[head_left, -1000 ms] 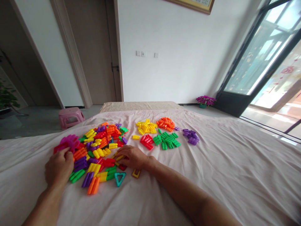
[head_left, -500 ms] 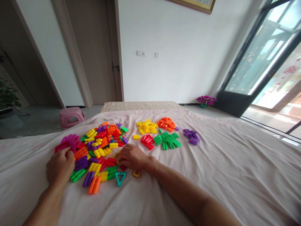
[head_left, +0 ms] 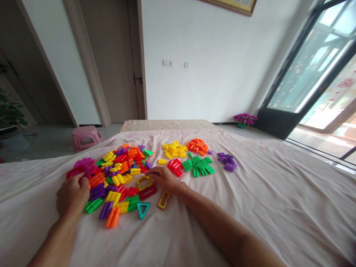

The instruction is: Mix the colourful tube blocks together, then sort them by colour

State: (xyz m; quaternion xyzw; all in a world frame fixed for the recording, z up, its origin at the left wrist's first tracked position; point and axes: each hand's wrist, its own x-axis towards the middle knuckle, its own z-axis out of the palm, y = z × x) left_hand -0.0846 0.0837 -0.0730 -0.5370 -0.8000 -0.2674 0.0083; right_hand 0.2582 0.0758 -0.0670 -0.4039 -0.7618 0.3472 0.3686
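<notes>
My left hand (head_left: 72,194) is closed on a red piece (head_left: 74,171) at the left edge of the block pile, beside a magenta scalloped piece (head_left: 87,167). Fingers curled, my right hand (head_left: 162,178) is at the upper right corner of a yellow square frame (head_left: 138,184); its fingertips are partly hidden, and I cannot tell what they hold. Below the square lie a red rectangular frame (head_left: 148,197) and a teal triangle frame (head_left: 138,210). A narrow yellow frame (head_left: 159,204) rests under my right wrist. Mixed tube-shaped blocks (head_left: 112,197) fill the space between my hands.
Beyond my right hand lie single-colour groups: yellow blocks (head_left: 174,150), orange blocks (head_left: 197,147), red blocks (head_left: 175,167), green blocks (head_left: 201,165) and purple blocks (head_left: 228,162). A wrinkled pale cloth (head_left: 250,200) covers the surface. A pink stool (head_left: 86,133) stands at the left.
My right hand has shifted up and to the right, uncovering the yellow square, the red rectangle and more of the narrow yellow frame. My left hand keeps its place on the red piece.
</notes>
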